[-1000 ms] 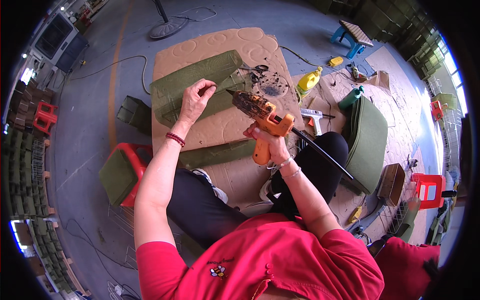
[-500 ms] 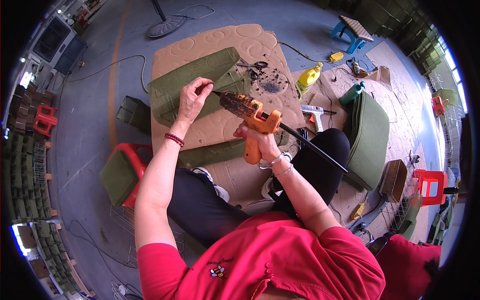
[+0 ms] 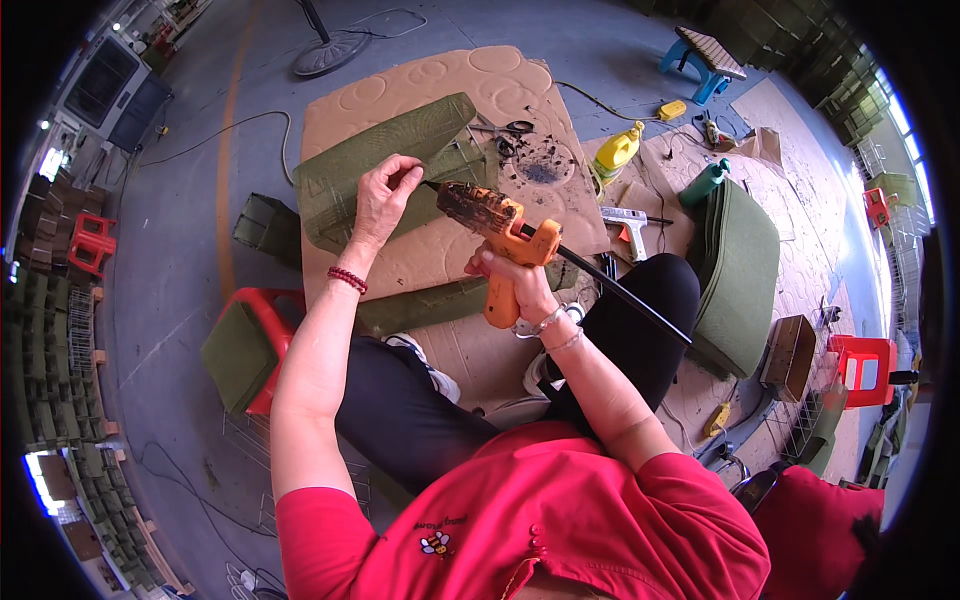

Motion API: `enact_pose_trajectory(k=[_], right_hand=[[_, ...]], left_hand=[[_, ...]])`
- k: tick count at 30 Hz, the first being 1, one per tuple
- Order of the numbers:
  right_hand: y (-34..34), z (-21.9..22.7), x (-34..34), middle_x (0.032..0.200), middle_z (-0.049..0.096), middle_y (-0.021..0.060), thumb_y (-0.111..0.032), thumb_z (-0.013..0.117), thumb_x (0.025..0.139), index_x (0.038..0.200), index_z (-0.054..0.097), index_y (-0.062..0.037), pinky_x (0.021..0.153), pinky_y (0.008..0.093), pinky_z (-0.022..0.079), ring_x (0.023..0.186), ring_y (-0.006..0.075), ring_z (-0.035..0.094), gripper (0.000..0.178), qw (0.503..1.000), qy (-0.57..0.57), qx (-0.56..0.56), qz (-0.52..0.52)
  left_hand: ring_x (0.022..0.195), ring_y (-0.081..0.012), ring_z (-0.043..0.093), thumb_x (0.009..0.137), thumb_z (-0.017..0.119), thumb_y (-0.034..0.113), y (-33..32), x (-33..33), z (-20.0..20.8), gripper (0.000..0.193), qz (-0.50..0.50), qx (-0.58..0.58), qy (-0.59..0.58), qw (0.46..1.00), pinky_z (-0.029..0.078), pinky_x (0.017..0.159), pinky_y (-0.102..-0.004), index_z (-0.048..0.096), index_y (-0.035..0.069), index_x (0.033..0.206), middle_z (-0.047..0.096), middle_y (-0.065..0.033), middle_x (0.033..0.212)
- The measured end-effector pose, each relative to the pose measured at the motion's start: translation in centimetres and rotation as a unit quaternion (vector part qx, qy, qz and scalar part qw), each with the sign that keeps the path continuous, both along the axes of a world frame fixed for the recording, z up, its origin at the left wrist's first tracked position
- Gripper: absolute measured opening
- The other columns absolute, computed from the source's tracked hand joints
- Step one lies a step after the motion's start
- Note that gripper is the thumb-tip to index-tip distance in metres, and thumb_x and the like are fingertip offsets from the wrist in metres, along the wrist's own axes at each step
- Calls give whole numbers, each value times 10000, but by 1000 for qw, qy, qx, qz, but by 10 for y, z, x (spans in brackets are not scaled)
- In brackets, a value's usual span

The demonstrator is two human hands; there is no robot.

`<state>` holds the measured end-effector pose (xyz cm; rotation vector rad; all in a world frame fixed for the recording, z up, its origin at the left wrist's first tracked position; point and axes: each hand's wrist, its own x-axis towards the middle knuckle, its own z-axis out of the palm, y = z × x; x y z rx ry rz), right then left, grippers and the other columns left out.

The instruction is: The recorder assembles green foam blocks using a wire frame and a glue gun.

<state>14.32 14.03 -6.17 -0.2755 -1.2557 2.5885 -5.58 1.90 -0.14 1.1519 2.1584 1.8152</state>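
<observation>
My right hand [image 3: 518,282] is wrapped round the grip of an orange glue gun [image 3: 515,228], its front end smeared with black residue. A long black glue stick [image 3: 625,293] runs out of its back toward my right knee. My left hand [image 3: 383,200] is closed in a pinch just off the gun's dark nozzle; anything between the fingertips is too small to make out. Beneath both hands lies a green mesh-covered piece [image 3: 385,150] on a cardboard-topped surface [image 3: 375,95]. Another green piece [image 3: 425,305] lies nearer my feet.
Scissors [image 3: 510,127] lie beside black scraps [image 3: 545,170]. To the right are a yellow bottle [image 3: 617,152], a white glue gun [image 3: 630,228], a green bottle [image 3: 706,182] and stacked green panels [image 3: 738,275]. A red stool [image 3: 275,310] with a green pad stands left; cables cross the floor.
The glue gun has shifted very slightly left and down. My left hand keeps its pinch near the nozzle, almost unmoved.
</observation>
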Motion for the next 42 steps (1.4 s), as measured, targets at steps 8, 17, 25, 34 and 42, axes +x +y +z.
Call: enact_pose_trajectory(k=[8,17,25,34,42], right_hand=[[4,-3,0,900,623,76,-70,612,868,1060,528,2,784,324,519,838,198,646,223,1000,2,2,-2],[7,3,1,871,615,80,-66,608,869,1002,548,11,760,325,517,817,201,639,164,1000,14,-15,-14],[11,1,3,861,611,90,-121,595,872,1016,536,2,770,327,479,830,198,614,198,1000,4,-1,-17],[13,2,5,855,617,85,-79,605,868,978,552,0,748,322,509,804,200,637,145,998,29,-33,-39],[18,0,7,857,617,90,-96,612,861,1003,545,2,751,323,498,798,204,636,185,999,3,-14,-48]], left_hand=[[702,-31,523,876,632,105,-1,0,0,112,4,-1,-2,1000,435,651,-202,632,-7,869,591,36,750],[696,-4,458,888,629,97,-1,0,-1,106,0,-1,4,1000,380,622,-169,618,-9,882,526,79,760],[685,-30,502,877,632,116,-2,-3,-3,120,6,4,4,1000,426,636,-202,633,-4,869,576,40,730],[685,-32,510,876,630,108,0,-1,-2,115,6,6,8,1000,430,637,-201,634,-7,872,584,34,733],[678,-30,505,877,634,111,-1,-1,-2,118,6,5,9,1000,426,632,-198,633,-6,868,578,36,733]])
